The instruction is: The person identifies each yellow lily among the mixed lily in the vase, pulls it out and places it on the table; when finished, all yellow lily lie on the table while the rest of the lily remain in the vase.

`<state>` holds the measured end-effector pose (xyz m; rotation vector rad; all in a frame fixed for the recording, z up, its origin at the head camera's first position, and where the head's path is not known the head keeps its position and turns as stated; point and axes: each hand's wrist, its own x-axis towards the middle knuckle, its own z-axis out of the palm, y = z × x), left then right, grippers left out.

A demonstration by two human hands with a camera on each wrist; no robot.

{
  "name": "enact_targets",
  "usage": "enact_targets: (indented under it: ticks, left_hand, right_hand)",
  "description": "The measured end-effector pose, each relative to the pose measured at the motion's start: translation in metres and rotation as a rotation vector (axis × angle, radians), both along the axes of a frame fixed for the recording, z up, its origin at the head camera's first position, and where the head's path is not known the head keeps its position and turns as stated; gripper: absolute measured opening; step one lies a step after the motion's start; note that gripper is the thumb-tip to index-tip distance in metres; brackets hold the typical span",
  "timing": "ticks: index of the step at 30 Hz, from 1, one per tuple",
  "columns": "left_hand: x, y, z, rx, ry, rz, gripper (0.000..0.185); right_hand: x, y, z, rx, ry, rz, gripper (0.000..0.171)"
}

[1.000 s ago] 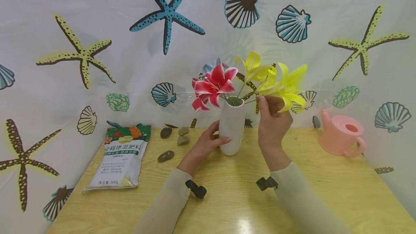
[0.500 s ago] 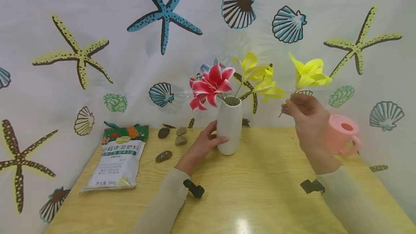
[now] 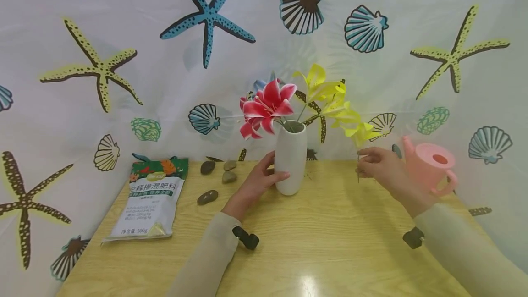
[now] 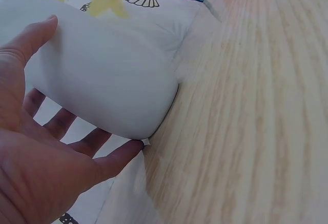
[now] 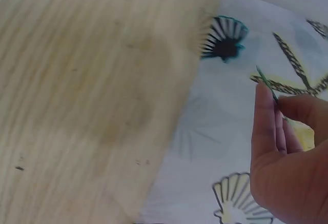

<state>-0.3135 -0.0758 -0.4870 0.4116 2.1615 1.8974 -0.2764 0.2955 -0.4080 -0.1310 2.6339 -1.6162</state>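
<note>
Head view: one white ceramic vase [image 3: 290, 157] with a red lily and yellow lilies stands far-centre on the wooden surface [image 3: 313, 242]; left hand [image 3: 257, 182] cups it. Right hand [image 3: 381, 168] pinches one yellow artificial lily [image 3: 360, 133] to the vase's right — bare wood nearer. Four pebbles lie left.

Left wrist: grip curled round the vase.

Right wrist: grip pinching the thin stem, beyond the surface's edge.

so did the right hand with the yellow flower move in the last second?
Yes. The right hand, pinching the yellow flower, went from beside the white vase rightward, then down toward the pink watering can. The vase stayed put.
</note>
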Motion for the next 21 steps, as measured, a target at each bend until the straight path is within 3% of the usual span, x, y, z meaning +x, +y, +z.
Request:
enact_targets:
  ticks: [8, 16, 21]
  left_hand:
    - [0.002, -0.001, 0.002, -0.001, -0.007, -0.002, 0.081]
    - [0.001, -0.001, 0.002, 0.005, -0.006, 0.003, 0.082]
    - [0.001, -0.001, 0.002, 0.011, -0.003, -0.006, 0.082]
  right_hand:
    - [0.001, -0.029, -0.033, 0.084, -0.057, 0.09, 0.048]
    - [0.002, -0.045, -0.04, 0.267, -0.059, 0.111, 0.045]
    - [0.003, -0.049, -0.043, 0.285, -0.09, 0.116, 0.044]
